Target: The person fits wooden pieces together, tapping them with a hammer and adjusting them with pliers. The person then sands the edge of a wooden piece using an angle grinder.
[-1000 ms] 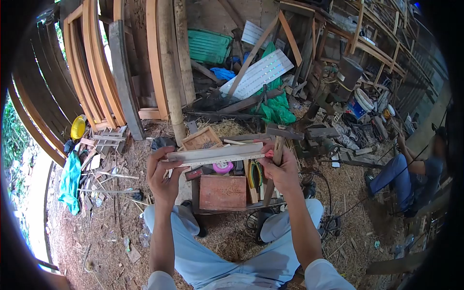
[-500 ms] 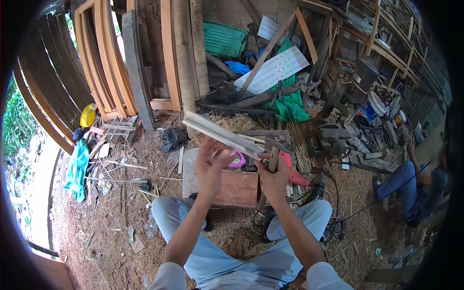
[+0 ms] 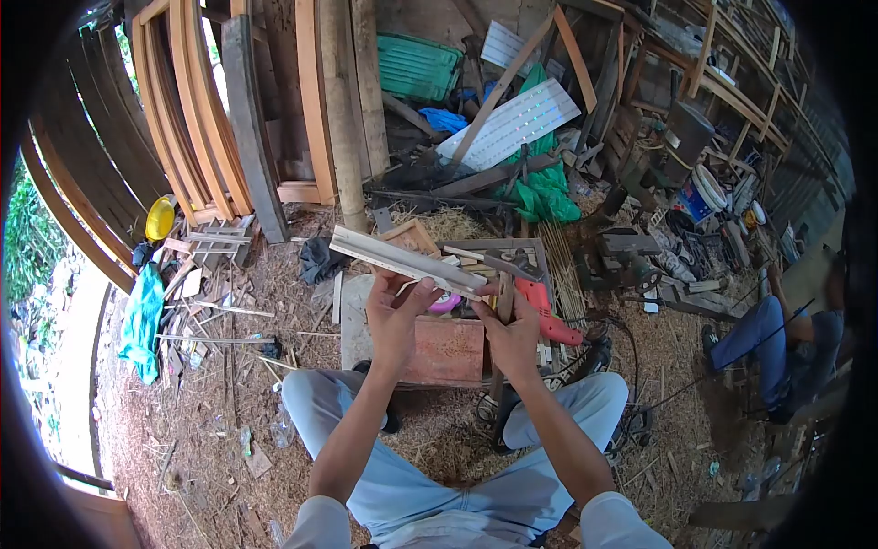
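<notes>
A pale grooved strip of wood [image 3: 389, 256] is held at a slant above the low work surface. My left hand [image 3: 395, 320] is closed on it, with the thumb on the near side and fingers underneath. My right hand [image 3: 512, 340] grips the wooden handle of a hammer [image 3: 506, 295], and its fingertips also touch the strip's right end. The hammer head points up and away from me. Below the strip lies a pink tape measure [image 3: 445, 302], partly hidden. A reddish board [image 3: 445, 352] lies on the work surface under my hands.
A red power tool [image 3: 547, 316] lies right of the hammer, near dark cables. Wooden frames [image 3: 187, 110] lean at the back left. Green plastic sheeting [image 3: 551, 197] and scrap wood lie behind. Another person [image 3: 777, 348] sits at the far right. Wood shavings [image 3: 210, 476] cover the ground.
My left fingers have closed around the strip, where they were spread beside it. The strip has shifted slightly left and now covers more of the tape measure. The hammer stays in my right hand.
</notes>
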A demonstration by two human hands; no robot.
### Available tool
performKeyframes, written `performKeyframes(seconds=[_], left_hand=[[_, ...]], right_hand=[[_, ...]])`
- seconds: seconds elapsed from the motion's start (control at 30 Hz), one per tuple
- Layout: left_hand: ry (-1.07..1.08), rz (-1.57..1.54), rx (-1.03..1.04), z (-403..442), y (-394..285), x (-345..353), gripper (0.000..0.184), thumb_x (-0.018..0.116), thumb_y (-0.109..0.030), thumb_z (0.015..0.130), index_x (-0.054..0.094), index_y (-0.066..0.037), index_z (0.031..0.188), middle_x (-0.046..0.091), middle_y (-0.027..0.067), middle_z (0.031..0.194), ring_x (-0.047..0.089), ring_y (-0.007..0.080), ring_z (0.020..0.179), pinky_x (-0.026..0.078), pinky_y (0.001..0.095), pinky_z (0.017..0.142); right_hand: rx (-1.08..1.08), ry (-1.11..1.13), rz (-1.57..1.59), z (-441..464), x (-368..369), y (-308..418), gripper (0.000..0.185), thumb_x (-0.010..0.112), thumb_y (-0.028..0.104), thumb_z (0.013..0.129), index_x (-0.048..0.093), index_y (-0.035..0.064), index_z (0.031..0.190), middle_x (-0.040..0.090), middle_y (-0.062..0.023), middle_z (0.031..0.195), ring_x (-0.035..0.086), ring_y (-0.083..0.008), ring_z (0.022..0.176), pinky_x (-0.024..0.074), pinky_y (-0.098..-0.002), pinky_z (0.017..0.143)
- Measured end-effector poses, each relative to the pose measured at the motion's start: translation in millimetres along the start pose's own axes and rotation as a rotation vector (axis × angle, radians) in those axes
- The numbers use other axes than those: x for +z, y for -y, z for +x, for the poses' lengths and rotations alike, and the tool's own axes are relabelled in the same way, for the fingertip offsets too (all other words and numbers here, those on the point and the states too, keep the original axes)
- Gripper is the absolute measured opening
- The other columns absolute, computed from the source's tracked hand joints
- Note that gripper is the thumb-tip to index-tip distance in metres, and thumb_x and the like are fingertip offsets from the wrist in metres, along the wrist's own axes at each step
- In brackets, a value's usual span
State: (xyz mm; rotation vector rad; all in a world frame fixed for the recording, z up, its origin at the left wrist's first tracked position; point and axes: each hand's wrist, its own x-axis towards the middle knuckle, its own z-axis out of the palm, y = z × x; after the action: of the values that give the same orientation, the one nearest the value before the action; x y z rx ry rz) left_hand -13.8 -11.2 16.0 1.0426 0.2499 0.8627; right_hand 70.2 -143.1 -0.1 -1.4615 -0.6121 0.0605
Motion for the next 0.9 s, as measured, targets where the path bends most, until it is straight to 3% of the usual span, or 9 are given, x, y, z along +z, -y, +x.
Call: performKeyframes(seconds=[0.07,0.13,0.37,0.47,0.53,0.57,0.73,0.8,0.9], left_hand=[[0.008,-0.007,-0.002,0,-1,-1,0.037,0.067,-0.004,0.086,0.048,0.002,0.118,0.061,0.0129,0.109,0.064,0.0205,0.096,0.057,0.0309,0.083],[0.035,-0.035,-0.01,0,-3,-1,0.04,0.065,-0.002,0.087,0.047,0.003,0.122,0.06,0.0153,0.114,0.064,0.0216,0.1,0.057,0.0321,0.085],[0.053,-0.052,-0.061,1,1,-2,0.037,0.06,0.001,0.088,0.047,0.004,0.123,0.061,0.0162,0.113,0.064,0.0233,0.1,0.057,0.0349,0.087],[0.022,-0.079,-0.14,11,8,-14,0.029,0.054,0.0,0.092,0.05,0.004,0.12,0.063,0.0156,0.109,0.066,0.0236,0.096,0.058,0.0348,0.083],[0.013,0.077,-0.159,24,24,-36,0.024,0.047,-0.007,0.096,0.05,0.003,0.118,0.063,0.017,0.111,0.066,0.0231,0.093,0.058,0.034,0.079],[0.031,0.118,-0.16,32,38,-51,0.024,0.047,-0.008,0.096,0.053,0.003,0.116,0.063,0.0149,0.107,0.066,0.021,0.087,0.058,0.0321,0.072],[0.113,0.339,-0.251,41,76,-81,0.025,0.048,-0.012,0.097,0.057,0.002,0.116,0.063,0.0071,0.095,0.063,0.0138,0.081,0.054,0.0266,0.069],[0.156,0.605,-0.159,44,79,-78,0.019,0.049,-0.015,0.098,0.057,0.002,0.1,0.06,0.0032,0.085,0.055,0.0088,0.075,0.048,0.0249,0.067],[0.259,0.652,-0.203,48,61,-66,0.023,0.049,-0.017,0.099,0.057,0.001,0.11,0.057,0.0008,0.085,0.051,0.0065,0.078,0.044,0.0236,0.069]], right_hand=[[-0.134,0.0,-0.049,0,-4,-5,0.019,0.067,-0.002,0.083,0.063,0.0036,0.1,0.059,0.0008,0.082,0.047,-0.0027,0.06,0.0354,-0.0187,0.053],[0.186,0.123,0.351,-3,-12,-5,0.023,0.066,0.001,0.085,0.058,0.0043,0.107,0.057,0.0004,0.079,0.044,-0.0015,0.052,0.0307,-0.0189,0.043],[0.074,0.002,0.077,8,-4,-17,0.029,0.067,0.009,0.087,0.052,0.0057,0.113,0.053,0.001,0.075,0.045,-0.0019,0.05,0.0303,-0.0195,0.038],[0.139,0.063,0.077,5,-5,-19,0.026,0.066,0.011,0.088,0.054,0.0055,0.11,0.054,0.0006,0.075,0.047,-0.0029,0.054,0.0348,-0.0212,0.041],[0.352,0.145,-0.218,3,-13,-37,0.031,0.069,0.014,0.082,0.054,-0.002,0.104,0.062,-0.0121,0.083,0.06,-0.0202,0.077,0.0461,-0.034,0.068],[0.361,0.142,-0.226,0,-15,-46,0.031,0.069,0.014,0.082,0.054,-0.002,0.104,0.062,-0.0121,0.083,0.06,-0.0202,0.077,0.0461,-0.034,0.068],[0.195,0.142,-0.551,-11,2,-90,0.028,0.057,0.006,0.082,0.053,-0.0058,0.107,0.058,-0.0242,0.08,0.059,-0.0431,0.08,0.0459,-0.0467,0.072],[0.214,0.191,-0.578,-6,8,-104,0.038,0.055,-0.001,0.079,0.048,-0.0078,0.116,0.056,-0.0264,0.09,0.057,-0.0448,0.086,0.0456,-0.0483,0.075],[0.118,0.126,-0.649,5,23,-112,0.047,0.054,-0.003,0.079,0.044,-0.0081,0.125,0.054,-0.0282,0.106,0.054,-0.0454,0.096,0.0459,-0.0437,0.085]])
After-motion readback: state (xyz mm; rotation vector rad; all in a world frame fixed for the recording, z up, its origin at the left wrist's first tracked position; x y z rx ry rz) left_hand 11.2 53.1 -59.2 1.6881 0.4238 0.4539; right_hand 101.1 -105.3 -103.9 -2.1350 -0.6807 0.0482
